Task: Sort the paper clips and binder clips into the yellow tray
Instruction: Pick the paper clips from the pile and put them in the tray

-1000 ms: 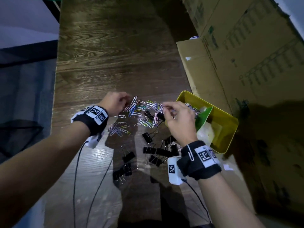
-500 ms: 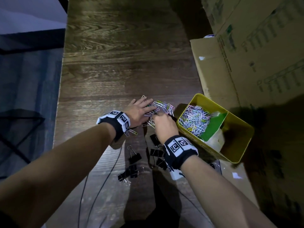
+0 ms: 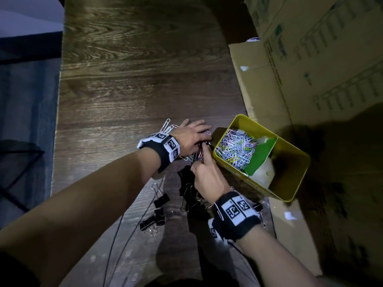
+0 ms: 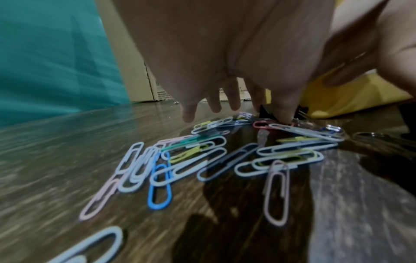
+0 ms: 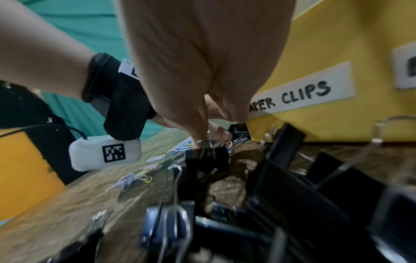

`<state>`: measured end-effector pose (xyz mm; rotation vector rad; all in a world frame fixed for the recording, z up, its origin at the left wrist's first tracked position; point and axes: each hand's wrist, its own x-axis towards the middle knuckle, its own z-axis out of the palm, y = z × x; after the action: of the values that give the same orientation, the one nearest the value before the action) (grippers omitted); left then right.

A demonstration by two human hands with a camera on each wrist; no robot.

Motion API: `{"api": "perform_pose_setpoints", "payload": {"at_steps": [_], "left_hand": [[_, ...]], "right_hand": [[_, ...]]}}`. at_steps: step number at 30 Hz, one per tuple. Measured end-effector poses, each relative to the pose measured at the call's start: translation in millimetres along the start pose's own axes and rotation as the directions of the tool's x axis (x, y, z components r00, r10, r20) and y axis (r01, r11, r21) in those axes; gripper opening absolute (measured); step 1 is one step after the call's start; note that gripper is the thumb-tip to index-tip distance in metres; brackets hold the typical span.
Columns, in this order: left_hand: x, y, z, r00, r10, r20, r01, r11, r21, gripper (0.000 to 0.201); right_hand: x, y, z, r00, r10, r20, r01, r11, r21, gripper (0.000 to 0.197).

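Observation:
The yellow tray (image 3: pixel 257 123) stands at the right, its left compartment full of coloured paper clips (image 3: pixel 236 146). My left hand (image 3: pixel 192 135) lies flat, fingers straight and spread, on the loose paper clips (image 4: pixel 202 156) beside the tray's wall (image 4: pixel 351 99). My right hand (image 3: pixel 204 160) is just in front of it. In the right wrist view its thumb and index fingertip (image 5: pixel 199 142) meet on the wire handles of a black binder clip (image 5: pixel 207 156). More black binder clips (image 3: pixel 161 200) lie nearer to me and crowd the right wrist view (image 5: pixel 292 178).
A green divider (image 3: pixel 261 156) splits the tray, whose wall bears a label reading PAPER CLIPS (image 5: pixel 299 96). A big cardboard box (image 3: pixel 310 69) fills the right side behind the tray. Thin cables (image 3: pixel 124 235) run over the wooden table; its left edge (image 3: pixel 59 121) drops to the floor.
My right hand has come back from over the tray to the pile. My left hand has slid right across the paper clips towards the tray and flattened out.

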<state>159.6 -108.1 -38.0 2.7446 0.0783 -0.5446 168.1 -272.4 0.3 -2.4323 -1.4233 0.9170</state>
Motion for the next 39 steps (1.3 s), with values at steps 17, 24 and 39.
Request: {"api": "perform_pose_setpoints", "payload": {"at_steps": [17,24,39], "left_hand": [[-33.8,-33.0,22.3,0.982,0.029,-0.189,-0.035,0.999,-0.027,0.046],[-24.1,2.2,30.5,0.997,0.068,-0.046,-0.060,0.985,0.164,0.042],[-38.4,3.8,31.4,0.988,0.131,-0.084,-0.122,0.986,0.112,0.028]], "right_hand": [[-9.2,-11.2,-10.6,0.992,0.108,0.071,-0.098,0.986,-0.134,0.034],[-13.1,-7.3,-13.2,0.992,0.126,0.020,-0.123,0.986,-0.116,0.027],[-21.5,-0.2,-3.1,0.983,0.179,0.028,-0.176,0.979,-0.104,0.029]]}}
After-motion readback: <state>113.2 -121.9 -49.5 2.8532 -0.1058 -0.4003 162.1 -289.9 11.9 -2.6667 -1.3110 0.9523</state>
